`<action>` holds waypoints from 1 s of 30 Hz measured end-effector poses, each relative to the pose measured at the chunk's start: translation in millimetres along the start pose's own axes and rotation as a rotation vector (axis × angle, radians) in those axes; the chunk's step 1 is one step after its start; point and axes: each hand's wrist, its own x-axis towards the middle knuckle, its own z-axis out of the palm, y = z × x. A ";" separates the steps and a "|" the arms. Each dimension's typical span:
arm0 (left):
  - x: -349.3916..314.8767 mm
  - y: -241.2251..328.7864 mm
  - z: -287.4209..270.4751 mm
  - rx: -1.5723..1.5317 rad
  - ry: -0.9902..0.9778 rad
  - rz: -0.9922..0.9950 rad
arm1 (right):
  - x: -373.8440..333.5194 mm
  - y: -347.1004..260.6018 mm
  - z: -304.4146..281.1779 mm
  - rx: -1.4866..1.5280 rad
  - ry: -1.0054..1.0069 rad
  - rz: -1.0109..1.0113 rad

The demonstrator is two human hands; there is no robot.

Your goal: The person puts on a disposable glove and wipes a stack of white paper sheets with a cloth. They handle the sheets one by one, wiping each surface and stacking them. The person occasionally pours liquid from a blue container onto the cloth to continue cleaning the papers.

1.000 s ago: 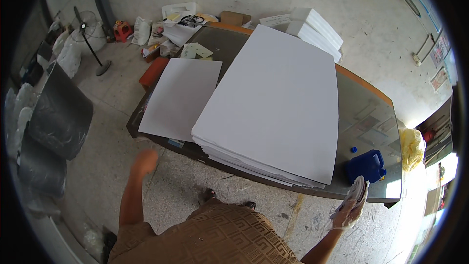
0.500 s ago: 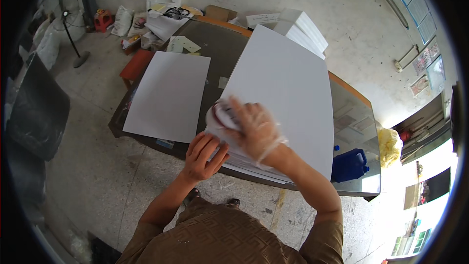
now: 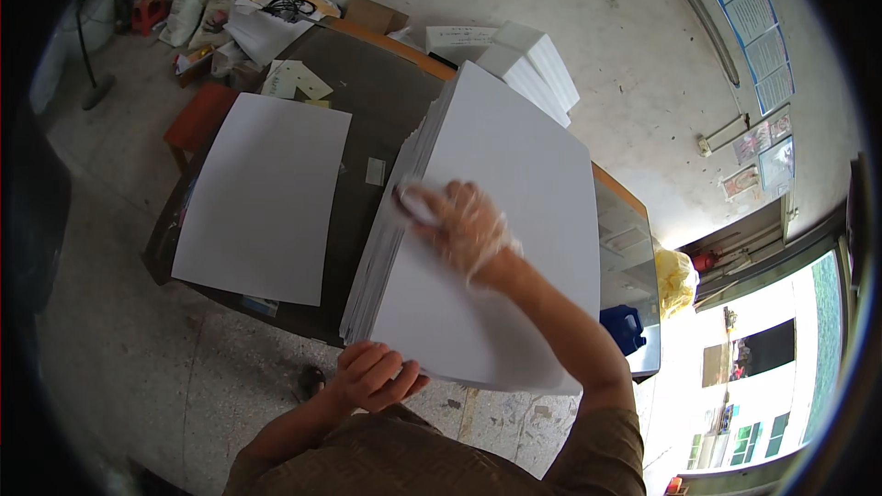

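Note:
A tall stack of large white sheets (image 3: 524, 165) lies on the dark table, its many layered edges showing along the left side. My right hand (image 3: 469, 225), in a clear plastic glove, grips a round white pad with a dark red edge (image 3: 420, 205). It holds the pad against the top sheet by the left edge; both are slightly blurred. My left hand (image 3: 375, 377) is bare, its fingers curled round the stack's near left corner. Farther left lies a separate white sheet (image 3: 262, 197), flat on the table.
Behind the stack stand white foam blocks (image 3: 528, 64). A blue jug (image 3: 624, 329) sits at the table's right end, near a yellow bag (image 3: 675, 283). Paper pieces (image 3: 296, 80) lie at the far left, a red stool (image 3: 199, 118) beside the table.
The whole view has shifted, with the table now farther left. My right hand has moved the pad farther up the stack's left edge. My left hand's fingers have curled at the near corner.

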 end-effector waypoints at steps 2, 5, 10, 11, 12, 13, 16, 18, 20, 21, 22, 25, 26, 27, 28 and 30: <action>7.6 3.1 -0.8 -0.030 -0.028 -0.023 | 51.8 64.5 21.6 -0.045 -0.014 0.135; 10.4 0.8 1.0 -0.010 -0.032 -0.012 | 137.6 167.4 52.0 -0.102 -0.076 0.384; 9.4 7.3 -4.4 0.056 -0.083 -0.015 | 206.6 276.8 81.9 0.005 0.052 0.579; 8.1 7.0 -4.7 0.075 -0.086 -0.026 | 212.2 281.9 87.9 0.012 0.094 0.605; 7.1 8.3 -5.1 0.091 -0.088 -0.040 | 217.9 275.7 86.7 0.035 0.082 0.590; 6.6 13.2 -6.6 0.095 -0.093 -0.056 | 214.8 267.3 78.3 0.054 0.065 0.586; 11.6 9.6 0.4 0.050 -0.044 -0.045 | 183.9 278.0 77.6 -0.062 0.061 0.551; 17.8 3.4 -1.9 0.072 -0.055 -0.040 | 156.4 238.5 74.4 -0.053 0.039 0.417; 14.2 4.9 -2.0 0.058 -0.074 -0.022 | 84.0 197.9 77.3 0.033 0.041 0.219; 8.7 1.4 -1.2 0.083 -0.083 -0.008 | 37.6 141.8 53.1 0.024 0.008 0.066; 6.7 -2.0 0.0 0.113 -0.089 0.012 | -6.5 84.2 25.2 -0.042 -0.126 0.017; 18.0 -2.9 5.8 0.054 -0.027 0.022 | -120.6 -8.7 -15.3 0.174 0.008 -0.231; 19.1 -4.6 6.5 0.025 -0.041 0.032 | -155.2 -17.6 -7.3 0.268 0.081 -0.210; 15.7 -6.7 4.2 0.018 -0.065 0.042 | -157.1 -29.2 -22.9 0.333 0.067 -0.156; 13.2 -7.4 2.4 0.018 -0.088 0.049 | -154.4 -28.6 -22.0 0.342 0.087 -0.174; 9.4 -4.7 0.5 0.014 -0.087 0.030 | -144.3 -22.4 -20.3 0.354 0.127 -0.225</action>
